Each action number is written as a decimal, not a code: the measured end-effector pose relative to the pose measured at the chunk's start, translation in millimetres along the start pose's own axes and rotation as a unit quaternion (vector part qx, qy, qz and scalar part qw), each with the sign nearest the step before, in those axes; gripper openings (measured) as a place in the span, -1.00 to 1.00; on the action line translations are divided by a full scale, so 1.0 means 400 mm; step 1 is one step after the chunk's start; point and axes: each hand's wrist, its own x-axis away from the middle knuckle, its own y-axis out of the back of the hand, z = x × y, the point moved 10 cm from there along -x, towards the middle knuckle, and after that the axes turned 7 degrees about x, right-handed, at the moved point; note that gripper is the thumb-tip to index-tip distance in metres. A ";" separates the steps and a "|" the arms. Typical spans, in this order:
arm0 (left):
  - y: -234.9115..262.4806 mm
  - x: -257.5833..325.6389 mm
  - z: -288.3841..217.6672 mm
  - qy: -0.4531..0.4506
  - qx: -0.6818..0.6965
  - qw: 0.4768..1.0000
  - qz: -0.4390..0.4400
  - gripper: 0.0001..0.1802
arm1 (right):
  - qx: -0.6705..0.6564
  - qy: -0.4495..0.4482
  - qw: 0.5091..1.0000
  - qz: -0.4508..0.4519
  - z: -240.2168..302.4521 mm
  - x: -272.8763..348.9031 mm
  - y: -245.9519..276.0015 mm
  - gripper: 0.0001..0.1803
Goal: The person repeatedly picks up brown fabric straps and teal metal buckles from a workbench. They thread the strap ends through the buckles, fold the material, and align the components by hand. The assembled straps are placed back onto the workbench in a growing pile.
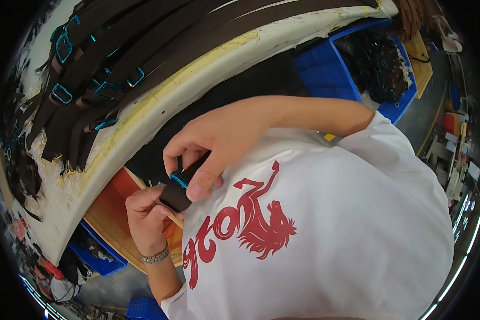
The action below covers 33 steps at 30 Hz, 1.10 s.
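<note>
A dark brown belt [174,198] is held close against the front of my white shirt, and a bright blue-edged buckle [178,180] shows on it between my hands. My left hand [147,216], with a metal watch on its wrist, pinches the belt's folded end from below. A thin pale strip [175,220] sticks out beside the left fingers; its kind cannot be made out. From above, my right hand [210,146] grips the belt by the buckle, thumb on the near side and fingers curled behind. Part of the belt is hidden under the right fingers.
Several dark belts [144,50] with blue-edged buckles lie across a pale worktable [218,58] with a worn yellowish edge. A blue crate [325,69] filled with dark pieces stands at the far right. An orange-brown wooden box [109,205] and another blue crate [98,258] are below the table.
</note>
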 end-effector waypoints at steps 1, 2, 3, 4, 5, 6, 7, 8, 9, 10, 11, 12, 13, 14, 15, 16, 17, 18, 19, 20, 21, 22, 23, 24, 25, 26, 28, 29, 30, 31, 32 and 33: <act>0.004 -0.008 0.008 0.000 0.002 1.000 0.000 -0.54 | -0.080 -0.068 0.992 0.067 -0.030 -0.006 -0.009 -0.59; 0.014 -0.015 0.016 -0.001 0.004 1.000 -0.001 -0.53 | -0.129 -0.037 0.988 0.076 -0.039 -0.017 -0.013 -0.60; 0.032 -0.017 0.028 0.000 0.007 1.000 -0.003 -0.53 | -0.147 -0.036 0.983 0.103 -0.040 -0.021 -0.028 -0.64; 0.062 -0.020 0.039 0.038 -0.096 0.995 -0.011 -0.47 | -0.164 -0.035 0.977 0.131 -0.038 -0.022 -0.047 -0.68; 0.053 -0.014 0.023 0.013 -0.099 0.995 -0.004 -0.45 | -0.181 -0.033 0.970 0.160 -0.033 -0.021 -0.069 -0.71; -0.001 -0.038 -0.034 -0.013 -0.100 0.995 0.005 -0.42 | -0.154 -0.053 0.977 0.134 -0.029 -0.021 -0.072 -0.73; -0.038 -0.047 -0.093 -0.039 -0.100 0.994 0.010 -0.39 | -0.116 -0.079 0.985 0.100 -0.019 -0.011 -0.065 -0.71; -0.067 -0.048 -0.138 -0.057 -0.183 0.981 0.038 -0.31 | -0.115 -0.090 0.986 0.079 -0.010 0.003 -0.064 -0.70; -0.092 -0.037 -0.180 -0.080 -0.261 0.961 0.054 -0.22 | -0.110 -0.104 0.986 0.069 -0.005 0.011 -0.066 -0.69; -0.142 -0.029 -0.214 -0.104 -0.340 0.931 0.084 -0.21 | -0.112 -0.113 0.985 0.066 0.002 0.021 -0.070 -0.68; -0.188 -0.026 -0.232 -0.129 -0.415 0.893 0.121 -0.19 | -0.114 -0.123 0.984 0.056 0.009 0.030 -0.069 -0.66; -0.210 -0.025 -0.242 -0.149 -0.479 0.857 0.120 -0.17 | -0.116 -0.133 0.983 0.046 0.012 0.035 -0.069 -0.65; -0.232 -0.025 -0.247 -0.168 -0.540 0.816 0.120 -0.14 | -0.111 -0.138 0.984 0.034 0.015 0.038 -0.065 -0.64; -0.250 -0.022 -0.250 -0.185 -0.599 0.770 0.116 -0.11 | -0.104 -0.143 0.984 0.025 0.018 0.042 -0.063 -0.63; -0.260 -0.026 -0.257 -0.194 -0.592 0.773 0.120 -0.16 | -0.099 -0.148 0.984 0.014 0.018 0.046 -0.060 -0.62; -0.270 -0.034 -0.261 -0.202 -0.584 0.777 0.122 -0.21 | -0.095 -0.144 0.985 0.014 0.017 0.051 -0.062 -0.62; -0.277 -0.042 -0.263 -0.211 -0.576 0.780 0.126 -0.26 | -0.092 -0.140 0.986 0.013 0.015 0.056 -0.062 -0.62; -0.282 -0.045 -0.262 -0.226 -0.570 0.777 0.143 -0.30 | -0.089 -0.136 0.987 0.012 0.012 0.060 -0.063 -0.62; -0.284 -0.048 -0.261 -0.241 -0.563 0.774 0.159 -0.33 | -0.099 -0.133 0.986 0.015 0.009 0.065 -0.066 -0.62; -0.289 -0.047 -0.260 -0.256 -0.556 0.771 0.176 -0.37 | -0.109 -0.130 0.985 0.018 0.006 0.071 -0.069 -0.62; -0.290 -0.046 -0.259 -0.260 -0.555 0.771 0.173 -0.38 | -0.119 -0.125 0.985 0.020 0.003 0.074 -0.070 -0.61; -0.294 -0.040 -0.257 -0.263 -0.554 0.772 0.170 -0.39 | -0.121 -0.116 0.986 0.024 0.004 0.075 -0.071 -0.63; -0.295 -0.034 -0.256 -0.267 -0.552 0.772 0.166 -0.40 | -0.123 -0.107 0.986 0.029 0.005 0.077 -0.071 -0.63; -0.288 -0.030 -0.253 -0.263 -0.549 0.777 0.161 -0.40 | -0.125 -0.098 0.987 0.030 0.006 0.078 -0.072 -0.64; -0.277 -0.025 -0.251 -0.258 -0.546 0.781 0.155 -0.40 | -0.135 -0.113 0.984 0.024 0.002 0.086 -0.068 -0.64; -0.267 -0.026 -0.249 -0.253 -0.544 0.786 0.149 -0.41 | -0.144 -0.127 0.981 0.018 0.003 0.100 -0.062 -0.64; -0.253 -0.032 -0.240 -0.230 -0.493 0.821 0.171 -0.42 | -0.136 -0.130 0.982 0.026 0.008 0.120 -0.056 -0.63; -0.249 -0.035 -0.234 -0.218 -0.467 0.837 0.182 -0.43 | -0.119 -0.119 0.985 0.038 0.013 0.127 -0.054 -0.62; -0.244 -0.050 -0.213 -0.176 -0.405 0.877 0.189 -0.41 | -0.098 -0.108 0.988 0.052 0.019 0.129 -0.051 -0.61; -0.222 -0.065 -0.184 -0.121 -0.370 0.901 0.190 -0.42 | -0.063 -0.083 0.992 0.069 0.030 0.125 -0.041 -0.60; -0.189 -0.076 -0.153 -0.066 -0.332 0.921 0.190 -0.42 | -0.027 -0.057 0.994 0.087 0.039 0.122 -0.026 -0.60; -0.154 -0.076 -0.114 -0.010 -0.293 0.937 0.189 -0.43 | 0.008 -0.031 0.994 0.104 0.049 0.122 -0.013 -0.59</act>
